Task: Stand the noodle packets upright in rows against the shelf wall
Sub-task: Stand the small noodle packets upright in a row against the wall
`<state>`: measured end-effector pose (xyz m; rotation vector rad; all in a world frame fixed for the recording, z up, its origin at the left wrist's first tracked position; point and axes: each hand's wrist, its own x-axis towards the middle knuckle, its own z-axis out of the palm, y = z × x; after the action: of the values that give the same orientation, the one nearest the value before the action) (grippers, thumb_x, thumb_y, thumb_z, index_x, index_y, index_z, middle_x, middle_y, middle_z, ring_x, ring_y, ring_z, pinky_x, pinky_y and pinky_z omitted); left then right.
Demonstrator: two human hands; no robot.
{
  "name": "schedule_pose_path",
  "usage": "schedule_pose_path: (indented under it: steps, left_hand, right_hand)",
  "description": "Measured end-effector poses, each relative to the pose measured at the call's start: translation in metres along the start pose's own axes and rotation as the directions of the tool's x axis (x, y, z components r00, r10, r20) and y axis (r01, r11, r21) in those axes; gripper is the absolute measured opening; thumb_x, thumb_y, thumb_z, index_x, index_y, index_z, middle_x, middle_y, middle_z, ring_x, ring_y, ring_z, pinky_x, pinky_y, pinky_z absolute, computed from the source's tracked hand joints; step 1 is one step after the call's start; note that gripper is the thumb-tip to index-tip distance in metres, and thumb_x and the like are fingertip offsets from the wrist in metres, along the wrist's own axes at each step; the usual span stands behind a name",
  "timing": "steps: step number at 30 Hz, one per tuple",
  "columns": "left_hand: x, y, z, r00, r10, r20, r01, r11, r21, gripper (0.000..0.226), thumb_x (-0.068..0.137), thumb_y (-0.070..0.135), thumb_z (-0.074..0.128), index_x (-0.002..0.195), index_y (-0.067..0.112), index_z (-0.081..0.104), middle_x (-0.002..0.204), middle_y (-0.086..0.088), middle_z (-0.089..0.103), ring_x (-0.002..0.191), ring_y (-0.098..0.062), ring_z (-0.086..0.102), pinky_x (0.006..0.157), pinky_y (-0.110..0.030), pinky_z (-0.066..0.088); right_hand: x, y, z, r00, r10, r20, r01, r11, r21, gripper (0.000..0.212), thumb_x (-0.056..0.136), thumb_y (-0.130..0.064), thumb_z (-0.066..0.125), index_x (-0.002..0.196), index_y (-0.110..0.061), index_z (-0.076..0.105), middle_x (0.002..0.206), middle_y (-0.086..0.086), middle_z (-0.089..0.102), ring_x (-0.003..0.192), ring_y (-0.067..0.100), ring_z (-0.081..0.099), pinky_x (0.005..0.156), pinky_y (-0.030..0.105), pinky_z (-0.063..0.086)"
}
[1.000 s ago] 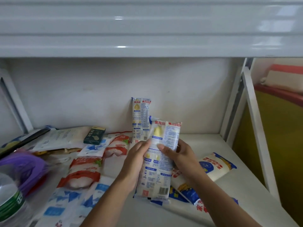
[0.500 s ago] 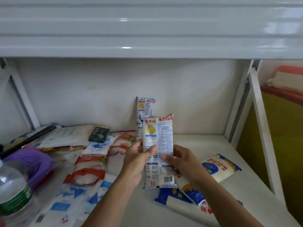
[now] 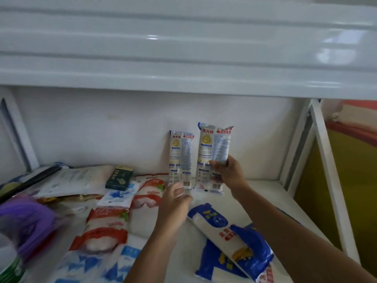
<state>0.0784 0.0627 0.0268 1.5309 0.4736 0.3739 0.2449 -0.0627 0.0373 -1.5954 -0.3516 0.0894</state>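
Two pale noodle packets with blue print stand upright against the white back wall (image 3: 102, 129) of the shelf. My right hand (image 3: 229, 173) grips the right packet (image 3: 214, 148) at its middle, its foot at the shelf floor. The left packet (image 3: 180, 156) leans on the wall beside it. My left hand (image 3: 175, 198) is at the foot of the left packet, fingertips touching it; blur hides whether it grips. More noodle packets lie flat: blue-and-white ones (image 3: 222, 231) at the front right and red-and-white ones (image 3: 106, 227) at the left.
A dark green box (image 3: 119, 178) and flat white bags (image 3: 71, 180) lie at the back left. A purple object (image 3: 26, 221) and a green-labelled bottle (image 3: 12, 268) sit front left. The upper shelf (image 3: 183, 48) overhangs; a white frame post (image 3: 330, 170) bounds the right.
The packet held in both hands went up and back to the wall, right of the standing one. My left hand let go of it and dropped to the foot of the left packet.
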Motion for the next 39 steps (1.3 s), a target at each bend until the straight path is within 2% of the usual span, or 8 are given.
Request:
schedule_pose_path:
  steps: [3,9,14,19,22,28,34,39]
  left_hand:
    - [0.004,-0.001,0.001,0.999,-0.028,0.029,0.028,0.999,0.020,0.056,0.096,0.008,0.062,0.148,0.022,0.047,0.140,0.001,0.057,0.109,-0.009,0.058,0.075,-0.021,0.047]
    - [0.010,-0.001,0.006,0.994,-0.075,0.085,0.069,0.995,0.069,0.038,0.095,0.021,0.067,0.128,0.030,0.051,0.127,0.011,0.058,0.107,-0.004,0.057,0.093,-0.032,0.051]
    - [0.012,-0.005,0.012,0.987,-0.115,0.110,0.096,0.981,0.167,0.040,0.095,0.023,0.063,0.132,0.029,0.047,0.128,0.009,0.050,0.098,0.000,0.052,0.076,-0.024,0.044]
    - [0.013,-0.005,0.012,0.983,-0.137,0.126,0.107,0.969,0.221,0.046,0.090,0.027,0.066,0.131,0.031,0.047,0.134,0.009,0.052,0.114,-0.011,0.058,0.099,-0.036,0.052]
    - [0.012,-0.007,0.016,0.975,-0.166,0.146,0.137,0.972,0.189,0.038,0.092,0.026,0.067,0.126,0.028,0.050,0.126,0.009,0.057,0.108,-0.010,0.061,0.094,-0.034,0.054]
    - [0.002,-0.003,0.018,0.964,-0.191,0.184,0.191,0.981,0.018,0.020,0.095,0.016,0.067,0.114,0.020,0.064,0.108,-0.008,0.075,0.102,-0.020,0.072,0.092,-0.040,0.060]
    - [-0.022,-0.011,0.025,0.944,-0.213,0.253,0.195,0.976,0.096,0.025,0.097,0.014,0.067,0.121,0.016,0.063,0.114,-0.010,0.074,0.105,-0.022,0.072,0.091,-0.040,0.060]
    - [-0.032,-0.019,0.033,0.931,-0.187,0.313,0.139,0.976,0.170,0.024,0.097,0.015,0.068,0.120,0.019,0.064,0.114,-0.006,0.075,0.103,-0.017,0.074,0.097,-0.044,0.059]
  right_hand:
    - [0.035,0.012,0.002,0.998,0.047,0.033,-0.045,0.997,-0.055,0.023,0.099,-0.015,0.068,0.121,-0.010,0.065,0.103,0.007,0.078,0.080,0.018,0.077,0.062,0.029,0.064]
    - [0.064,0.053,0.012,0.982,0.173,0.076,-0.166,0.982,-0.088,0.022,0.096,-0.018,0.071,0.115,-0.008,0.065,0.105,0.012,0.075,0.084,0.022,0.075,0.060,0.026,0.062]
    - [0.088,0.062,0.012,0.980,0.190,0.061,-0.185,0.980,-0.078,0.026,0.097,-0.018,0.070,0.116,-0.001,0.063,0.104,0.016,0.073,0.083,0.026,0.074,0.064,0.031,0.064]
    - [0.094,0.061,0.016,0.981,0.182,0.063,-0.174,0.978,-0.116,0.023,0.100,-0.019,0.067,0.115,-0.002,0.063,0.102,0.015,0.074,0.081,0.024,0.075,0.068,0.035,0.066]
    - [0.081,0.057,0.013,0.991,0.134,0.010,-0.130,0.973,-0.190,0.010,0.102,-0.019,0.062,0.104,-0.010,0.060,0.105,0.013,0.072,0.085,0.023,0.073,0.079,0.043,0.065]
    - [0.014,0.036,-0.001,0.993,-0.063,0.104,0.098,0.918,-0.384,0.062,0.098,-0.018,0.066,0.154,-0.019,0.039,0.149,-0.001,0.051,0.137,0.018,0.048,0.103,0.030,0.042]
    - [-0.075,0.026,-0.057,0.977,-0.049,0.207,0.171,0.762,-0.624,0.056,0.099,-0.025,0.066,0.150,-0.029,0.044,0.151,-0.006,0.051,0.137,0.016,0.049,0.105,0.026,0.042]
    - [-0.112,0.030,-0.117,0.955,0.108,0.276,0.168,0.571,-0.804,0.048,0.098,-0.002,0.054,0.136,-0.032,0.058,0.136,-0.010,0.063,0.125,0.013,0.059,0.105,0.033,0.052]
